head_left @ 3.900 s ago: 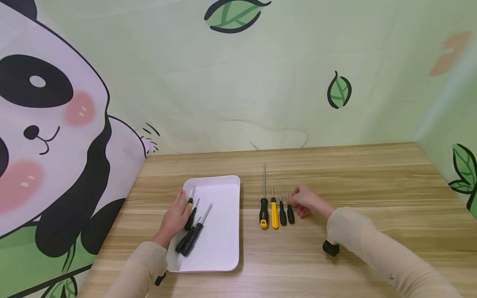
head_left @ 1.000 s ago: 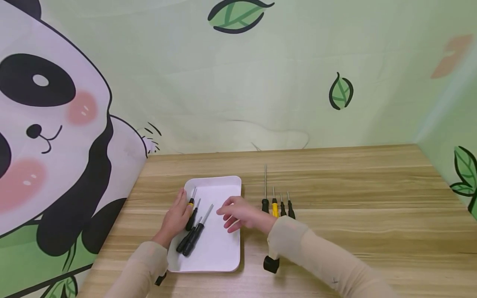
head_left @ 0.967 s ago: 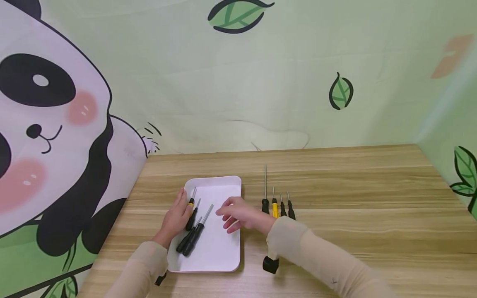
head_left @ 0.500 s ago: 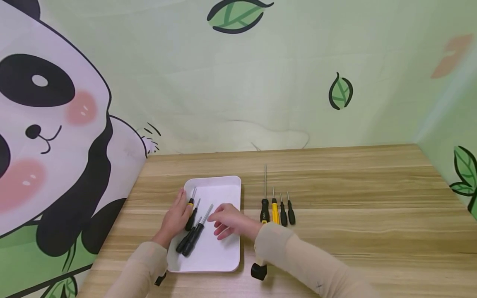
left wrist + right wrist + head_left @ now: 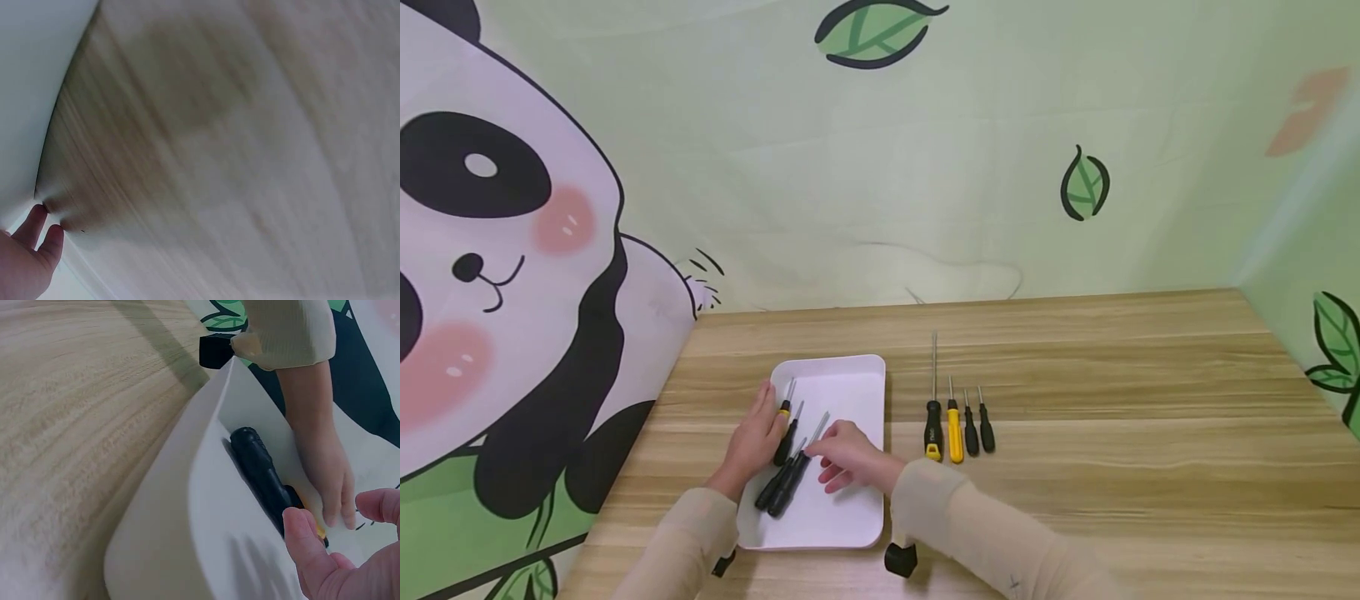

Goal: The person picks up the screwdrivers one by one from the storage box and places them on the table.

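Pale green sheeting, faintly creased and printed with leaves and a rounded panda, lines the walls behind a streaked wood-grain surface. A smooth white tray, rectangular with rounded corners and raised sides, sits on it. The left hand rests along the tray's left rim, fingers extended. Inside the tray, near that rim, lie four slim-shafted screwdrivers: a thick black screwdriver, a thinner black one beside it, another black one farther back and a yellow-banded one. The right hand is over the tray, fingers parted and ungripped at the neck of the thick black screwdriver; contact cannot be determined. Right of the tray, tips pointing away, a long black-and-yellow screwdriver, a glossy yellow screwdriver and two short black screwdrivers form a row. Both sleeves are beige fabric.
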Motion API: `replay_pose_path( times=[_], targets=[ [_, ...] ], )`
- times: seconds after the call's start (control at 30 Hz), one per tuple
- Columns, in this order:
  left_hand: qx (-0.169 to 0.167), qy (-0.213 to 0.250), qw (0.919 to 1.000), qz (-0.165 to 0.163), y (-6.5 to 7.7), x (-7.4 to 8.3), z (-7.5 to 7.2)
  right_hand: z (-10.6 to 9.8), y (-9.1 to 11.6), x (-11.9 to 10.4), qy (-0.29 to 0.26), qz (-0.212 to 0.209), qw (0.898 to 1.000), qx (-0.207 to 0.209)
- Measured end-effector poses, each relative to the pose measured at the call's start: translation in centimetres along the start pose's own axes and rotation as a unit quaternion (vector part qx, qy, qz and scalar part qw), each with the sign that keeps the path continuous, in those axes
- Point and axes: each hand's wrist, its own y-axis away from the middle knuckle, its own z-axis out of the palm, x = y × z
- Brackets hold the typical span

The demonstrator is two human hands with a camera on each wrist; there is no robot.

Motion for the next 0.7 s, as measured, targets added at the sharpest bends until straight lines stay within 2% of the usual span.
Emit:
replay_pose_path(
  times=[0.5, 0.7],
  targets=[
    [0.001, -0.009, 1.0000, 0.003, -0.1, -0.2, 0.2, 1.8, -0.7, 1.3, -0.015, -0.004, 0.999, 0.039],
    [0.023, -0.014, 0.9992, 0.029, -0.1, -0.4, 0.2, 2.5, -1.0, 1.4, -0.025, -0.018, 0.998, 0.061]
  ],
)
